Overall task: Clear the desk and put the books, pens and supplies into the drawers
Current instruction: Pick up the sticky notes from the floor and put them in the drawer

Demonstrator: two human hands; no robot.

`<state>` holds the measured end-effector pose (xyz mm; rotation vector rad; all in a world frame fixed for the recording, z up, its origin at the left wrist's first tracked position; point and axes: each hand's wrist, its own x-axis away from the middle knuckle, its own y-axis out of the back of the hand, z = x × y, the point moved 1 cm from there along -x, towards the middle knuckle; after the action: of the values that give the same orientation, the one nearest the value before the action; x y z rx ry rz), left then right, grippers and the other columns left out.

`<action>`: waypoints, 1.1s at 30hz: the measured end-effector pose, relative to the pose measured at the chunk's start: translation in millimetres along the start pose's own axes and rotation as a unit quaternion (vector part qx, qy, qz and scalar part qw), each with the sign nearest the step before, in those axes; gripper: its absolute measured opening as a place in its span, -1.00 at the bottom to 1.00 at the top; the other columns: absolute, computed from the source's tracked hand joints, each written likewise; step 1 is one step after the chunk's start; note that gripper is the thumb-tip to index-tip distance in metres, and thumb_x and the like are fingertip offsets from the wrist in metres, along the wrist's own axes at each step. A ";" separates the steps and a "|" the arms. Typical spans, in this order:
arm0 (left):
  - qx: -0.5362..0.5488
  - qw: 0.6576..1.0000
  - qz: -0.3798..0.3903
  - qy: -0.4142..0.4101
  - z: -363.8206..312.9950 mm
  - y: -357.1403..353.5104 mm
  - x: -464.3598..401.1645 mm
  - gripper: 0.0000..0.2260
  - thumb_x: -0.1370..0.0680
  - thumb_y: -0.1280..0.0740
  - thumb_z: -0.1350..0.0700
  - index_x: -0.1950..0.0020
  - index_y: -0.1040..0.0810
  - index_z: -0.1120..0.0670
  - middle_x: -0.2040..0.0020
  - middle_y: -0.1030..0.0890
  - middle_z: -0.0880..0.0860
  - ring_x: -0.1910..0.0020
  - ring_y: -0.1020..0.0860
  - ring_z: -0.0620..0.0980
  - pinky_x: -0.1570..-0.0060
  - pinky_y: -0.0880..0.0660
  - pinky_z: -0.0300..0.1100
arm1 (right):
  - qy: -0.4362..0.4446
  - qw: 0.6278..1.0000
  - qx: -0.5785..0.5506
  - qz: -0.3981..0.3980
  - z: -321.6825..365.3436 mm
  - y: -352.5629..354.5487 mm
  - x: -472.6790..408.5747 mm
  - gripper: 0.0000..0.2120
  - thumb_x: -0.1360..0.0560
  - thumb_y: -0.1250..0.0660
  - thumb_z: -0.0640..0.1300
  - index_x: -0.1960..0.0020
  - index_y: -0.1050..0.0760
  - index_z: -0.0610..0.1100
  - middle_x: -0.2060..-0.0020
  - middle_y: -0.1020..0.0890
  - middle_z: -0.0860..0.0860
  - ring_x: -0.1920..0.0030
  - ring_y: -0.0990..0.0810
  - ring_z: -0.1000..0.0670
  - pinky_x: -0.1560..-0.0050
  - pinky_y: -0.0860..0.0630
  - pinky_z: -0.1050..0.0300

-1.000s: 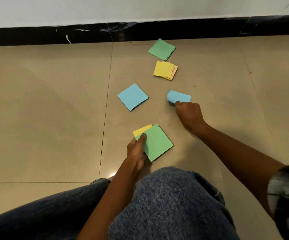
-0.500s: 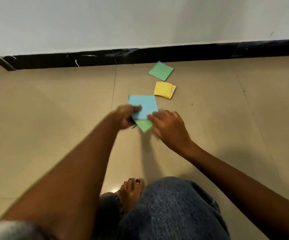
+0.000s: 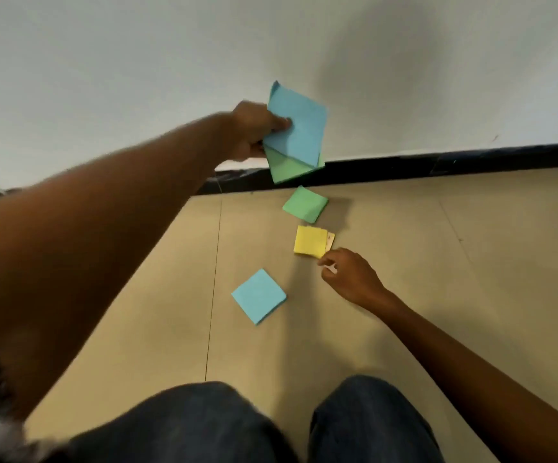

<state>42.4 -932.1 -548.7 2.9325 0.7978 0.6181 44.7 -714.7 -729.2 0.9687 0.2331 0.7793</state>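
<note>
Floor [image 3: 404, 295] of beige tile beneath pale wall [image 3: 137, 61], black skirting [image 3: 438, 160].

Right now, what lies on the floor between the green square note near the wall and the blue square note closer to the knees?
In the head view, a small stack of yellow square notes lies between the green square note and blue square note.

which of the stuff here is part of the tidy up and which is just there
Part of the job:
- blue and green notes held up in the left hand
- yellow notes on the floor, right hand reaching for them
- green note on the floor
- blue note on the floor

Just there:
- floor tiles
- black skirting
- wall
</note>
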 end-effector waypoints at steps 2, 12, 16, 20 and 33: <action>0.040 0.998 0.038 0.007 13.0 1.9 0.5 -0.76 -0.54 -0.32 0.21 -0.21 -0.49 0.16 -0.08 -0.61 0.12 0.04 -0.63 0.05 0.06 -0.61 -0.07 | -0.042 0.999 -0.020 -0.001 -5.4 4.4 -16.7 -0.77 -0.45 -0.29 -0.18 -0.08 -0.59 -0.13 -0.09 -0.61 -0.08 -0.08 -0.56 -0.08 -0.04 -0.43 0.11; 0.256 0.944 -0.011 0.210 189.1 -14.7 -23.9 -0.80 -0.52 -0.35 0.19 -0.13 -0.54 0.12 -0.03 -0.65 0.11 0.10 -0.63 0.02 0.20 -0.61 -0.18 | -0.036 0.988 0.136 0.069 -50.5 -29.9 -112.8 -0.30 -0.40 -0.40 0.04 -0.44 -0.18 -0.09 -0.37 -0.29 -0.09 -0.33 -0.29 -0.16 -0.26 -0.33 -0.03; 0.283 0.920 -0.048 0.269 235.0 -18.0 -23.8 -0.77 -0.51 -0.35 0.16 -0.17 -0.52 0.12 -0.07 -0.63 0.13 0.05 -0.61 0.07 0.13 -0.59 -0.11 | 0.016 0.982 0.159 0.099 -58.2 -53.3 -133.9 -0.16 -0.34 -0.44 0.09 -0.47 -0.11 -0.12 -0.35 -0.31 -0.10 -0.34 -0.29 -0.16 -0.27 -0.29 -0.04; 0.309 0.901 -0.062 0.299 255.4 -13.8 -24.1 -0.75 -0.51 -0.34 0.13 -0.18 -0.51 0.13 -0.08 -0.62 0.14 0.02 -0.59 0.09 0.08 -0.55 -0.06 | 0.008 0.984 0.169 0.049 -65.9 -64.3 -134.6 -0.27 -0.31 -0.45 0.12 -0.36 -0.26 -0.12 -0.22 -0.40 -0.10 -0.23 -0.35 -0.14 -0.11 -0.37 -0.02; 0.276 0.907 -0.050 0.314 271.5 -33.5 -21.5 -0.66 -0.54 -0.30 0.11 -0.30 -0.47 0.14 -0.15 -0.60 0.16 -0.03 -0.57 0.12 -0.16 -0.48 0.05 | -0.068 0.972 -0.213 -0.068 -29.8 -36.0 -91.2 -0.25 -0.24 -0.55 -0.10 -0.32 -0.27 -0.11 -0.18 -0.37 -0.09 -0.20 -0.33 -0.08 -0.12 -0.36 0.08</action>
<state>114.5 -896.2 -811.0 3.1338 1.3612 1.6139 -17.6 -769.5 -789.3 0.5896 0.0089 0.6005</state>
